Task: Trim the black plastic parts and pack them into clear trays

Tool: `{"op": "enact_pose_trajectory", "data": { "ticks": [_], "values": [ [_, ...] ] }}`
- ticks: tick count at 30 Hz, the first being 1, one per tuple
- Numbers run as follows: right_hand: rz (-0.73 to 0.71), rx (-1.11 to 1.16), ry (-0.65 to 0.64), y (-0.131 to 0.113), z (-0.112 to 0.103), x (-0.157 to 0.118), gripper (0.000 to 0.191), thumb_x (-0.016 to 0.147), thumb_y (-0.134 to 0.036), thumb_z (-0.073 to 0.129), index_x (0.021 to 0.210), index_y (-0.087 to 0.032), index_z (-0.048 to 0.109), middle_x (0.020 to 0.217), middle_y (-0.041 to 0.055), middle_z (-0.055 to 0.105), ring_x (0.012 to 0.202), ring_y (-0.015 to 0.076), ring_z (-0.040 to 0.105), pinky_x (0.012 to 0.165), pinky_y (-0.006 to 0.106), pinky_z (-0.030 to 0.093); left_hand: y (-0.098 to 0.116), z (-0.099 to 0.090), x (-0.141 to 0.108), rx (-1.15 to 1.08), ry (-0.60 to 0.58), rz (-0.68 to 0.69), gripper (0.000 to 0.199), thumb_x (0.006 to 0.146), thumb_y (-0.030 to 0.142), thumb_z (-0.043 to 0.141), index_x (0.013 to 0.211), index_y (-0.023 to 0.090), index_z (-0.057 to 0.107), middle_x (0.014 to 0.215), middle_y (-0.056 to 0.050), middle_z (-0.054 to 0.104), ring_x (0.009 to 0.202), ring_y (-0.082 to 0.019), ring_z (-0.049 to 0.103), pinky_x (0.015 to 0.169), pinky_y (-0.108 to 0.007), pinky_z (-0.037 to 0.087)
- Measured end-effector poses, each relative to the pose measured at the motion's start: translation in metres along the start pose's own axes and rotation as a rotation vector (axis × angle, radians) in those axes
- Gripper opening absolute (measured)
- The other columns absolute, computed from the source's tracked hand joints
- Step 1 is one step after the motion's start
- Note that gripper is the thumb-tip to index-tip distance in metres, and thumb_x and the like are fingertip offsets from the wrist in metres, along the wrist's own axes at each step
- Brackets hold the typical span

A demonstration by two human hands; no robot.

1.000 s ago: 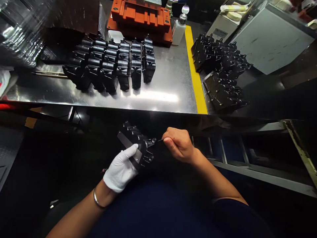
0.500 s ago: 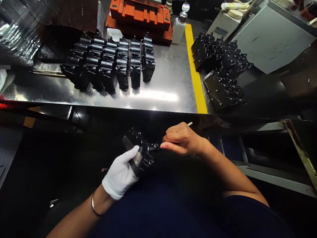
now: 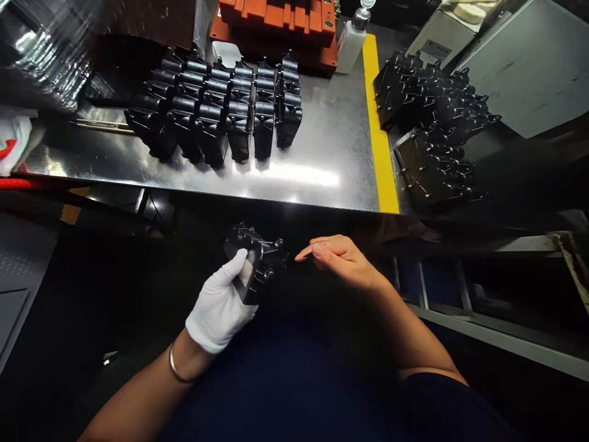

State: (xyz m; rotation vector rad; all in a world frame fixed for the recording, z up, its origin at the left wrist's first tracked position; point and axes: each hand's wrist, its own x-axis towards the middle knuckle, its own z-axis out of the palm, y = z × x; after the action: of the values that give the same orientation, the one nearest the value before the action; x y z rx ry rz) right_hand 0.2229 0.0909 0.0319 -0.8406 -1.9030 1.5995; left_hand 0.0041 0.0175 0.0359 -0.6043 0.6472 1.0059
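My left hand [image 3: 219, 301], in a white glove, grips a black moulded plastic part [image 3: 258, 261] below the bench edge. The thumb lies over the part's smooth face, beside a pale shiny patch. Short posts and round bosses stick out from its right side. My bare right hand [image 3: 343, 258] hovers to the right of the part, apart from it. Its index finger points left with the thumb pressed near it, and the other fingers are curled. Whatever those fingers may hold is hidden.
Rows of similar black parts [image 3: 237, 116] stand on the metal bench [image 3: 331, 141]. More black parts [image 3: 423, 110] sit right of the yellow strip [image 3: 381, 141]. Behind are an orange fixture [image 3: 280, 27] and a white pump bottle [image 3: 352, 46]. A metal frame [image 3: 501, 337] stands lower right.
My right hand has drawn back from the part's boss and turned; the pale stick end behind its knuckles no longer shows. My left hand has tilted the black part and raised it slightly.
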Motion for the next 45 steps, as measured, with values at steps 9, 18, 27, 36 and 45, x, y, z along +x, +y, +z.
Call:
{"op": "enact_pose_trajectory", "data": {
  "ticks": [9, 18, 27, 36, 45],
  "values": [
    [0.045, 0.025, 0.394, 0.006, 0.059, -0.002, 0.033, 0.090, -0.042, 0.055, 0.073, -0.016, 0.066, 0.068, 0.0015, 0.058, 0.064, 0.0116, 0.053, 0.060, 0.025, 0.043, -0.007, 0.006, 0.003, -0.104, 0.073, 0.052, 0.047, 0.101, 0.018, 0.027, 0.082, 0.013, 0.069, 0.072, -0.004, 0.076, 0.062, -0.009, 0.072, 0.061, -0.014, 0.058],
    [0.105, 0.124, 0.537, 0.004, 0.078, -0.008, 0.035, 0.089, -0.043, 0.054, 0.068, -0.016, 0.059, 0.062, -0.0019, 0.051, 0.057, 0.0089, 0.044, 0.053, 0.022, 0.038, -0.016, 0.005, 0.005, -0.057, 0.062, 0.045, 0.053, 0.101, 0.016, 0.023, 0.076, 0.013, 0.070, 0.073, -0.005, 0.076, 0.067, -0.009, 0.073, 0.062, -0.011, 0.057],
    [-0.031, -0.141, 0.808, 0.014, 0.093, -0.008, 0.023, 0.090, -0.031, 0.055, 0.074, -0.017, 0.064, 0.063, -0.0012, 0.054, 0.057, 0.0102, 0.049, 0.055, 0.024, 0.041, -0.020, -0.004, 0.007, -0.057, -0.103, -0.017, 0.058, 0.102, 0.021, 0.017, 0.079, 0.015, 0.070, 0.078, -0.003, 0.077, 0.073, -0.010, 0.074, 0.067, -0.016, 0.059],
    [-0.125, -0.217, 0.682, 0.017, 0.072, -0.014, 0.026, 0.094, -0.033, 0.049, 0.082, -0.018, 0.066, 0.067, 0.0010, 0.061, 0.057, 0.0113, 0.054, 0.054, 0.025, 0.045, -0.014, 0.007, -0.001, -0.106, 0.020, -0.072, 0.051, 0.102, 0.022, 0.024, 0.080, 0.012, 0.069, 0.073, -0.005, 0.076, 0.065, -0.010, 0.073, 0.062, -0.014, 0.059],
    [-0.288, -0.490, 0.401, 0.005, 0.044, -0.019, 0.022, 0.092, -0.027, 0.052, 0.084, -0.016, 0.069, 0.059, 0.0023, 0.061, 0.049, 0.0106, 0.050, 0.047, 0.024, 0.040, -0.016, 0.014, -0.007, 0.080, 0.151, 0.062, 0.034, 0.097, 0.008, 0.033, 0.110, 0.008, 0.064, 0.078, -0.007, 0.074, 0.066, -0.011, 0.072, 0.066, -0.018, 0.061]
  ]
}}
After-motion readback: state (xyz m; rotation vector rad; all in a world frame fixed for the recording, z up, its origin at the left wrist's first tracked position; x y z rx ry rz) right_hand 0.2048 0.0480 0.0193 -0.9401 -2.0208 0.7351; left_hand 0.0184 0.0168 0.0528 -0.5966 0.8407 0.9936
